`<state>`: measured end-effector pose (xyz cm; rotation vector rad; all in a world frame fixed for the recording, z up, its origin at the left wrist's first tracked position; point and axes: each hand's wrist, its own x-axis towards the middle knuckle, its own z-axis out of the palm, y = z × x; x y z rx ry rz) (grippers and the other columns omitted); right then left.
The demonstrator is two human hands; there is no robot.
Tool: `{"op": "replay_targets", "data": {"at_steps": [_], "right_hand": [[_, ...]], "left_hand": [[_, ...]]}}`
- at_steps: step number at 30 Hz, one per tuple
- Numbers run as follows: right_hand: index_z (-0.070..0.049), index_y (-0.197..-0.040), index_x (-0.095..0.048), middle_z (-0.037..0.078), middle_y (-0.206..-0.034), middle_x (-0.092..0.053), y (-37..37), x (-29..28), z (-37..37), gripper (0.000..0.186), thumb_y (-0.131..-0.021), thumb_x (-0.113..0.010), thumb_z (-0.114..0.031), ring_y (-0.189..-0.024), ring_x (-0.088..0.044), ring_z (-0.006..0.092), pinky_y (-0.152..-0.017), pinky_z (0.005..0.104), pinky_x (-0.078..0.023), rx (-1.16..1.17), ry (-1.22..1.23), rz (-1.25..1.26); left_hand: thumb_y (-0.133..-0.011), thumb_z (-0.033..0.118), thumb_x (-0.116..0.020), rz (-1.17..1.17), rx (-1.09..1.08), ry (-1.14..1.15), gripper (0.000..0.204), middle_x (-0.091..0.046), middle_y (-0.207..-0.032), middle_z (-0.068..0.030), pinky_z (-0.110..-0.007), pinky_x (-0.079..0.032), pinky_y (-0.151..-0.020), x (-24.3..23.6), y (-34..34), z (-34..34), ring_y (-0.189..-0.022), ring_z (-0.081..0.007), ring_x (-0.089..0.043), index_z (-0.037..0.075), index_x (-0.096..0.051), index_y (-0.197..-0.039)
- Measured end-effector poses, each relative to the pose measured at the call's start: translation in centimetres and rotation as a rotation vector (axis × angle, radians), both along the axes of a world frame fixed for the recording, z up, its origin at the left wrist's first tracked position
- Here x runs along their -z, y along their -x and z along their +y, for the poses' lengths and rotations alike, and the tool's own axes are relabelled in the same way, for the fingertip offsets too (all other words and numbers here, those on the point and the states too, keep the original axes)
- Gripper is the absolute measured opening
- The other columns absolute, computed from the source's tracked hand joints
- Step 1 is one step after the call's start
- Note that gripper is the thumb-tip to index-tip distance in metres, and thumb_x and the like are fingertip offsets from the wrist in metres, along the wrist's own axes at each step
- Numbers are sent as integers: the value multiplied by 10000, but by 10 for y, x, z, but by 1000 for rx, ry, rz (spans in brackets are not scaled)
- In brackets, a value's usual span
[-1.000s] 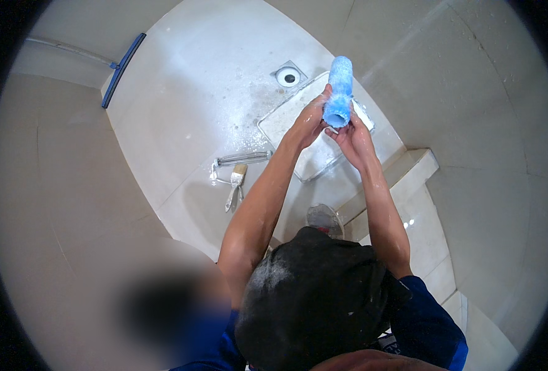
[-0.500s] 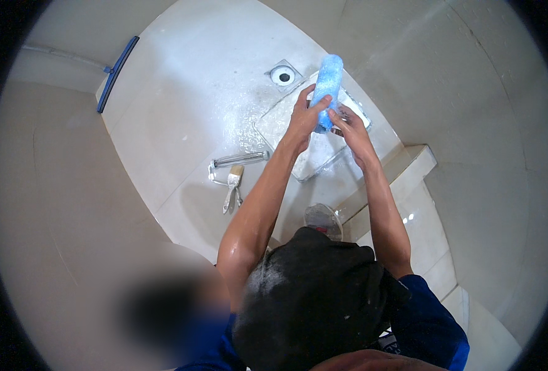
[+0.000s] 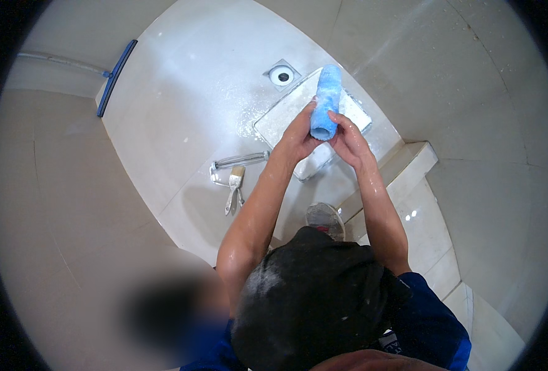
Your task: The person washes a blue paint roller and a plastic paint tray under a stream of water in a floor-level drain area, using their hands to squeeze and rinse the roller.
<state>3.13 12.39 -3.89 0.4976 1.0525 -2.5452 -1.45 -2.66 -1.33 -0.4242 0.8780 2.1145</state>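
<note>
While wet, fuzzy blue roller sleeve (image 3: 326,101)

Paint tray (image 3: 274,120) partly hidden behind hands (image 3: 326,139), lower-left patch (image 3: 162,315) blurred

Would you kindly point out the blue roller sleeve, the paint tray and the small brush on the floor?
blue roller sleeve (image 3: 327,99), head view, middle of its fuzzy side.
paint tray (image 3: 277,122), head view, bare left rim.
small brush (image 3: 237,177), head view, its pale bristle end.
</note>
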Motion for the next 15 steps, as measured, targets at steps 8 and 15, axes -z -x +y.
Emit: {"op": "replay_targets", "data": {"at_steps": [8, 15], "right_hand": [[-66, -1175, -629, 8, -1055, -647, 19, 0, 7, 283, -991, -681, -274, -937, -601, 104, -857, 283, -494, 101, 17, -23], [-14, -1135, -635, 31, -974, -653, 26, -4, 6, 341, -944, -715, -285, -824, -596, 108, -743, 277, -484, 12, -204, -35]], "left_hand": [[-1092, 449, -477, -28, 130, -21, 433, -628, -1090, -116, -384, -610, -726, 1, 36, 24, -932, -256, -657, 58, -543, -1264], [-1114, 370, -437, 19, 98, 148, 412, -585, -1148, -122, -383, -561, -708, 2, 34, 25, -932, -246, -622, 73, -486, -1396]]}}
